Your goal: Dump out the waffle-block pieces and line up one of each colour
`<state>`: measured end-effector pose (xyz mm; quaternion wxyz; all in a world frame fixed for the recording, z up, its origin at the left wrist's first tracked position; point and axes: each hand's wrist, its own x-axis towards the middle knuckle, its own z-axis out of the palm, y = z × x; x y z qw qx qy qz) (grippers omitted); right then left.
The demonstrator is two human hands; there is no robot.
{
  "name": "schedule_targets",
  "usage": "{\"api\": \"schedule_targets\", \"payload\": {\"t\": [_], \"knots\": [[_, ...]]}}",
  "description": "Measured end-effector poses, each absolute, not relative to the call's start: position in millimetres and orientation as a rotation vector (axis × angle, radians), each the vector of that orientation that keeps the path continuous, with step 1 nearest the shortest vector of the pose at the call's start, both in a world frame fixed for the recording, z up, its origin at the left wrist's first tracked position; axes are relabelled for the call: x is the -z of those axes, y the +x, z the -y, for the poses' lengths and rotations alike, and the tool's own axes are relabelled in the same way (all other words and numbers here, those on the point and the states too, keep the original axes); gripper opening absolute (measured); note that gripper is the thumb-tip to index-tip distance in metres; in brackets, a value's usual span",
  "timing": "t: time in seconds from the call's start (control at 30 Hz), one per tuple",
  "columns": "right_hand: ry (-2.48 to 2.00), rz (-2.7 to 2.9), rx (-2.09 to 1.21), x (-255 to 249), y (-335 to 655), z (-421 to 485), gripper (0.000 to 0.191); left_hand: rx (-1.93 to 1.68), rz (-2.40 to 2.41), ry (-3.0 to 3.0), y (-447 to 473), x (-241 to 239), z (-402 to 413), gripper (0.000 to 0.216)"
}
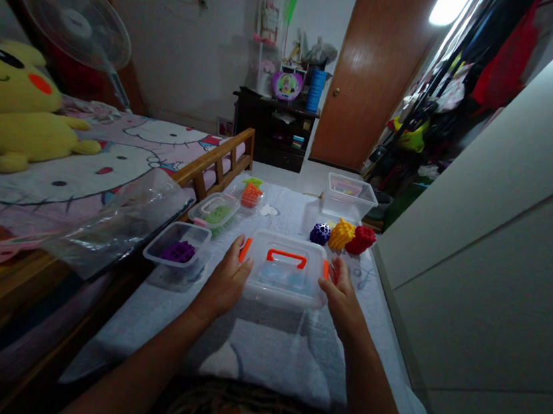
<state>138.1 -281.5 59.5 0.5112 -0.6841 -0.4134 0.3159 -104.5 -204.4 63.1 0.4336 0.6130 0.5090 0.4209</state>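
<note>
Left hand (225,282) and right hand (341,294), fingers half-curled, clasp lidded clear box (284,276) at centre of tabletop (263,350); orange latches (245,250) seemingly unfastened.

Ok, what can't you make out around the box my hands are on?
Head view only:
- Lidded box contents: pale blue blur through the cloudy lid.
- Right latch: mostly covered by right hand fingers.
- Left hand: gripping or just resting, unclear.
- Far tub contents: too small, dim.

Spiky balls (342,234) lie near a clear tub (348,201); a yellow plush (11,104) lies left.
</note>
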Motion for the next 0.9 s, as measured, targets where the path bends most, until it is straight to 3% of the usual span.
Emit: {"api": "schedule_targets", "payload": {"t": [0.13,0.3,0.53,0.9], "knots": [[-1.622,0.811,-0.799,-63.2,148.0,295.0,0.068,-0.997,-1.300,1.267,-113.6,-62.9,196.8,0.066],[-1.577,0.948,-0.966,-69.9,144.7,303.3,0.050,-0.823,-1.095,0.979,-117.8,-70.6,191.5,0.054],[-1.488,0.916,-1.024,-77.2,138.8,299.4,0.051,-0.753,-1.020,0.778,-123.8,-71.2,189.3,0.043],[-1.414,0.779,-1.029,-70.4,152.5,271.4,0.050,-0.620,-0.911,0.597,-129.6,-74.4,199.5,0.044]]}}
